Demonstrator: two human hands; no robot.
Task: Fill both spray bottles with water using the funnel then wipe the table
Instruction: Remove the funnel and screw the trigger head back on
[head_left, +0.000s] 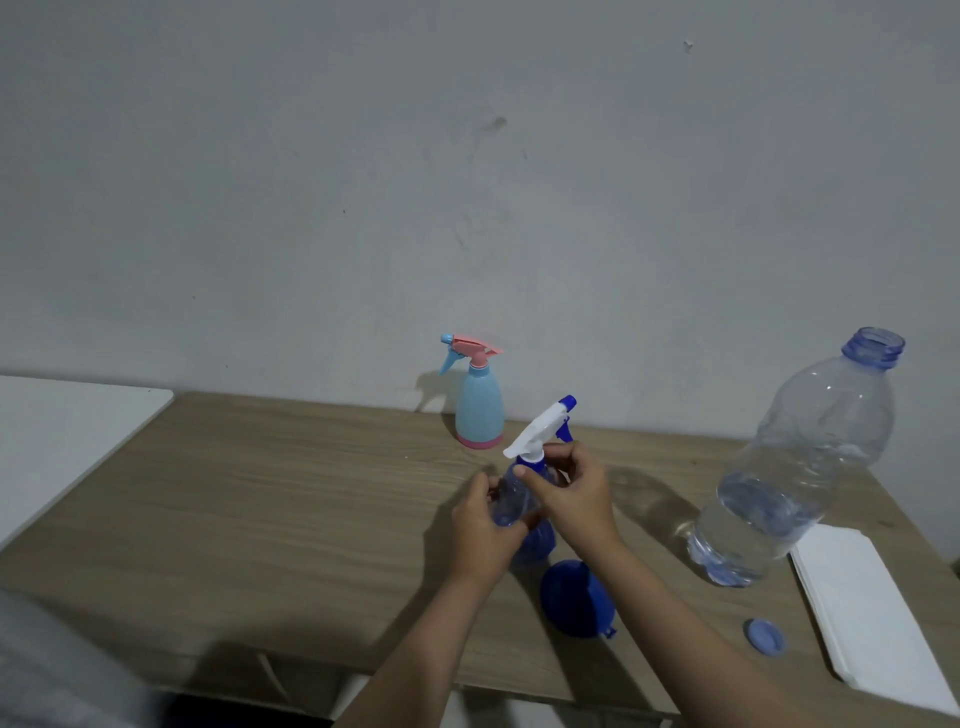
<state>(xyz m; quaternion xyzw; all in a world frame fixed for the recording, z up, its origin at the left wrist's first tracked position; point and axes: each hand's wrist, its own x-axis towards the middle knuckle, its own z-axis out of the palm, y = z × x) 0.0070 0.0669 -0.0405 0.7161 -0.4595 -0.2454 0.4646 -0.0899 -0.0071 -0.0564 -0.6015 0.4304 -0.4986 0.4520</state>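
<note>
Both forearms bare, reaching fwd from lower frame, converging so the hands nearly meet. Left hand (485, 525) lower & slightly nearer the body, palm inward, fingers curled round the spray bottle (519, 512) body. Right hand (571, 491) just above & beside the left, wrist bent, thumb & fingers pinching the bottle's neck collar under the spray head. Right forearm crosses diagonally from lower right.
</note>
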